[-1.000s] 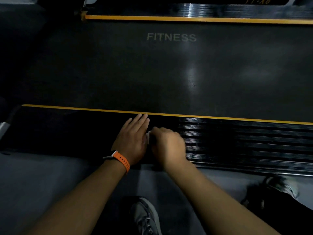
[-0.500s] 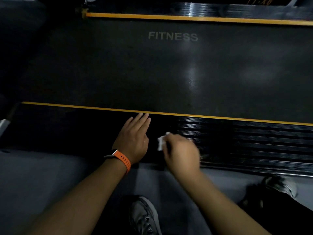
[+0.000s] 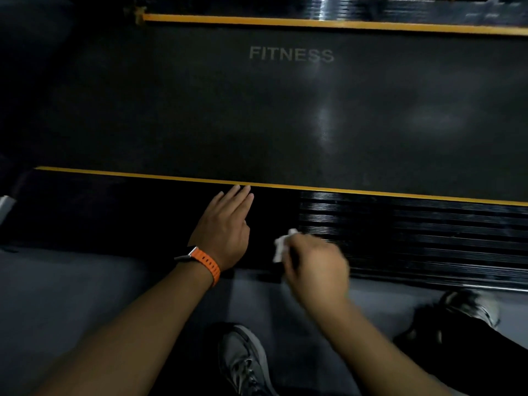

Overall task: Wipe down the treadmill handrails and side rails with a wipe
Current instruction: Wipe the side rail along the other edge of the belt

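- left hand [image 3: 224,227]: flat, fingers straight, on smooth black side rail [image 3: 114,212]
- right hand [image 3: 315,267]: pinching crumpled white wipe [image 3: 281,247] over ribbed rail section [image 3: 414,232]
- hands apart

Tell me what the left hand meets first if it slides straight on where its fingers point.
The left hand, flat on the near side rail, would reach the yellow stripe just ahead of it, then the treadmill belt. Whether the stripe stands raised is unclear.
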A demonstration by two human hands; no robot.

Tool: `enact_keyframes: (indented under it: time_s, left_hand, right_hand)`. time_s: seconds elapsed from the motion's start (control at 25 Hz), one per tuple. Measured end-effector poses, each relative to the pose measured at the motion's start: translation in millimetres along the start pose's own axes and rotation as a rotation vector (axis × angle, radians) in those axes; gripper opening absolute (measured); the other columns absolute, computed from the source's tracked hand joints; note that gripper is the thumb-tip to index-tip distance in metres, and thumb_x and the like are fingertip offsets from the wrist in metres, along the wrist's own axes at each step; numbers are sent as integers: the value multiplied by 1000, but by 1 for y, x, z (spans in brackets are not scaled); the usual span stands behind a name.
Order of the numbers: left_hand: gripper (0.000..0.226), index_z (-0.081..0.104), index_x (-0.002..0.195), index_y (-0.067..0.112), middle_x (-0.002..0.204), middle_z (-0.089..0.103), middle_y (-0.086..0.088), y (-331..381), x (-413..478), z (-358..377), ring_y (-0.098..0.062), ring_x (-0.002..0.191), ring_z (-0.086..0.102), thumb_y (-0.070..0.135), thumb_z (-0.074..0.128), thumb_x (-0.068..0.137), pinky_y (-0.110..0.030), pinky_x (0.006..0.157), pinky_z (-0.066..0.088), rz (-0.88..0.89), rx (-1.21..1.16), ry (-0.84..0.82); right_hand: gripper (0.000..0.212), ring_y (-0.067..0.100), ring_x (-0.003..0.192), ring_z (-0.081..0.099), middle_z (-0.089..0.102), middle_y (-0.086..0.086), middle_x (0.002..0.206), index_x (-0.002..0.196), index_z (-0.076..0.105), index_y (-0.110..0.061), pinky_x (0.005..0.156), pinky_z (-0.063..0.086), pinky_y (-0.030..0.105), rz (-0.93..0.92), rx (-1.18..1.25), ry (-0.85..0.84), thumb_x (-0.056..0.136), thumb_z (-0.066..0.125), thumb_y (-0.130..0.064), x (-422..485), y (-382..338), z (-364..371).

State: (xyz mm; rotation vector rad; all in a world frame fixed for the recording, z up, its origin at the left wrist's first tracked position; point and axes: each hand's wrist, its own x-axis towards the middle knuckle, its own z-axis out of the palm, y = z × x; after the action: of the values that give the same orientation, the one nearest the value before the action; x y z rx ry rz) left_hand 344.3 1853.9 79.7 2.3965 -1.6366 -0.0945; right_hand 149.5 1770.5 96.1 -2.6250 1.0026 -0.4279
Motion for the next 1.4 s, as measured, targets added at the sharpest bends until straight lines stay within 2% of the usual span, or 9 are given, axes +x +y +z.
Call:
enact_keyframes:
  time_s: [0.12,0.28,0.44,0.52,0.64,0.84,1.0,1.24,1.4]
  left_hand:
    - [64,60,138,-2,149,54,-18,-2,3,1,-35,142,48,22,33,85,-57,116,38,28,2,7]
    - [65,55,144,0,155,48,-14,1,0,0,-30,149,38,24,30,88,-53,122,30,-12,-33,12]
    - [65,54,145,1,156,47,-14,2,-1,1,-29,150,37,24,30,89,-52,123,29,-14,-33,20]
    - [65,55,143,0,154,49,-15,0,-1,2,-31,148,39,23,31,88,-53,122,31,-8,-26,19]
    - [64,56,141,-2,152,51,-18,0,1,3,-34,146,43,22,31,88,-56,119,33,12,-10,9]
    - [68,47,149,-1,160,41,-16,12,-2,0,-31,152,32,26,26,91,-50,125,24,-65,11,-18]
    - [72,43,152,2,164,36,-14,59,7,14,-30,154,28,30,23,89,-48,126,21,-39,42,-70]
    - [69,36,156,4,168,27,-11,79,18,18,-26,156,21,31,30,93,-45,127,17,11,181,-140]
    - [71,42,153,3,165,33,-12,80,22,17,-26,155,26,31,26,89,-46,127,18,38,96,-96]
  right_hand:
    - [9,26,62,61,63,-1,69,79,64,-23,54,37,32,-147,20,8,79,73,-24,1,-48,27]
    - [11,28,65,59,60,-1,70,79,58,-24,55,41,36,-14,-47,35,80,65,-32,-17,3,0]
    - [15,29,63,60,60,0,66,77,59,-22,55,43,35,124,-67,49,78,71,-30,-24,29,-16]
    - [11,29,66,61,63,0,71,83,65,-21,56,43,35,21,-31,39,78,72,-27,-16,1,-2]
    - [10,27,70,56,61,-1,78,84,66,-22,58,36,35,-87,5,26,89,64,-31,-8,-33,19]
    - [12,32,87,52,59,3,97,88,67,-21,62,42,41,73,-26,48,86,64,-32,-30,35,-14]
    - [18,34,83,53,59,4,89,76,62,-17,61,42,40,170,-64,93,86,59,-31,-39,84,-34]
    - [18,31,75,53,53,5,81,77,58,-18,58,43,40,18,64,6,83,50,-32,-14,29,-10]
    - [16,37,78,55,52,9,80,74,57,-16,59,46,42,256,-9,90,83,58,-29,-38,98,-43]
